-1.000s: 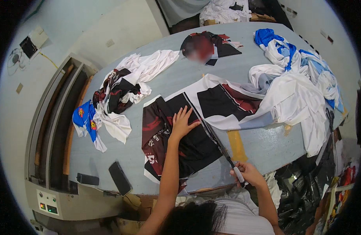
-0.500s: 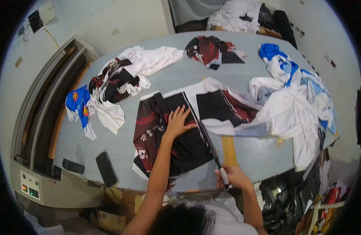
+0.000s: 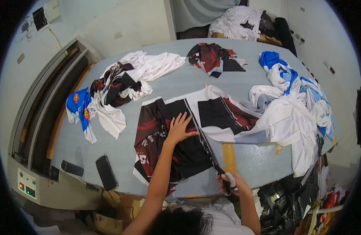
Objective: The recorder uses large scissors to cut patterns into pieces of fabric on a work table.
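Note:
My left hand point(image 3: 180, 128) lies on a black and dark red printed fabric piece point(image 3: 192, 154), fingers spread over its black part. At the table's near side, my right hand point(image 3: 238, 188) grips a pair of scissors point(image 3: 231, 180) by the pale handles. Their dark blades lie along the fabric's right edge, where a strip runs with black and white markings. Right of this edge, a white cloth point(image 3: 216, 135) carries a black and dark red printed panel point(image 3: 220, 114). Where exactly the blade tips meet the cloth is too fine to tell.
Heaped white fabric point(image 3: 292, 117) and blue-white fabric point(image 3: 280, 64) lie at the right. More printed pieces point(image 3: 117, 86) are at the left and far middle. A phone point(image 3: 106, 173) and a small black box point(image 3: 72, 167) rest near the left edge, beside a roller machine point(image 3: 51, 109).
The scissors' handles have spread apart in my right hand, which has shifted slightly right and down. My left hand stays on the fabric. The whole view has tilted slightly.

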The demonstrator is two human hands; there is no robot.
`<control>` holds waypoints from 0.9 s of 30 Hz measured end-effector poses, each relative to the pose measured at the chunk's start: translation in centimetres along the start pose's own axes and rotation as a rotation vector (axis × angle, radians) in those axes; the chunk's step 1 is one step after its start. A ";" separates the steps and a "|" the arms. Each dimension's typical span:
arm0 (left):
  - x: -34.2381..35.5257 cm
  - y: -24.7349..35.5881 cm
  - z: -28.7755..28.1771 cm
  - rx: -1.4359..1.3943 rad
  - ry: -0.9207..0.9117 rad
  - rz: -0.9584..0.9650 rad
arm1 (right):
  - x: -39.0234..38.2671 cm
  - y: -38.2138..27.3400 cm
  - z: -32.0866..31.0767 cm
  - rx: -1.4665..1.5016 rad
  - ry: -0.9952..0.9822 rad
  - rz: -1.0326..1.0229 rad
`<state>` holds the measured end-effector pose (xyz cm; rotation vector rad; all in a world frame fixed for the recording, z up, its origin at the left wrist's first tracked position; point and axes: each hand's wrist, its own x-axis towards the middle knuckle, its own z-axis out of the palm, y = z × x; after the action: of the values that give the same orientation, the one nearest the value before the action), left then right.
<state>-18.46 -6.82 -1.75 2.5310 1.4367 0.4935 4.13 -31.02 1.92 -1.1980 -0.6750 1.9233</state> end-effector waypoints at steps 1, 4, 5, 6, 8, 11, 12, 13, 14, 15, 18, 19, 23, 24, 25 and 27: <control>0.1 0.4 -0.3 -0.007 0.029 0.021 | 0.1 0.0 0.1 0.167 -0.030 0.023; 0.0 2.5 -1.2 -0.050 0.271 -0.140 | -0.3 -0.2 0.4 0.205 -0.069 -0.002; 0.0 3.2 -1.6 -0.050 0.353 -0.109 | -0.5 -0.3 0.6 0.188 -0.049 0.007; 0.1 3.7 -2.0 -0.162 0.362 -0.062 | -0.7 -0.3 0.9 0.183 -0.054 0.010; 0.0 4.7 -2.3 -0.268 0.349 0.129 | -1.0 -0.4 1.4 -0.014 0.021 0.026; -0.4 5.6 -1.6 -0.380 0.077 0.034 | -1.2 -0.1 2.2 -0.080 0.087 0.001; -0.6 5.4 -1.4 -0.380 0.068 -0.004 | -1.3 0.0 2.2 -0.099 0.084 -0.011; -0.8 5.2 -1.0 -0.248 0.083 -0.037 | -1.5 0.2 2.3 0.024 0.102 -0.027; -0.8 4.7 -0.8 -0.117 0.018 -0.097 | -1.6 0.3 2.2 0.158 0.122 -0.024; -0.9 4.3 -0.6 -0.113 0.102 -0.071 | -1.7 0.5 2.1 0.145 0.116 -0.044; -0.8 2.8 -0.7 -0.192 -0.110 -0.040 | -2.2 1.0 1.9 0.112 0.173 -0.091; -0.7 2.6 -0.8 -0.191 -0.118 -0.041 | -2.3 1.1 1.8 0.113 0.173 -0.089; -0.9 2.7 -1.0 -0.160 -0.138 -0.019 | -2.7 1.2 1.6 0.061 0.113 -0.038; -0.9 2.8 -1.0 -0.153 -0.128 -0.026 | -2.7 1.1 1.5 0.089 0.042 0.004; -1.0 2.8 -1.1 -0.152 -0.148 -0.027 | -2.7 0.9 1.4 0.065 0.055 0.007; -0.9 2.7 -1.1 -0.150 -0.166 -0.027 | -2.6 0.5 1.2 -0.053 0.005 0.069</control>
<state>-17.13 -9.01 -0.01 2.3712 1.3206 0.3628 3.61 -33.43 3.35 -1.2737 -0.6942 1.9695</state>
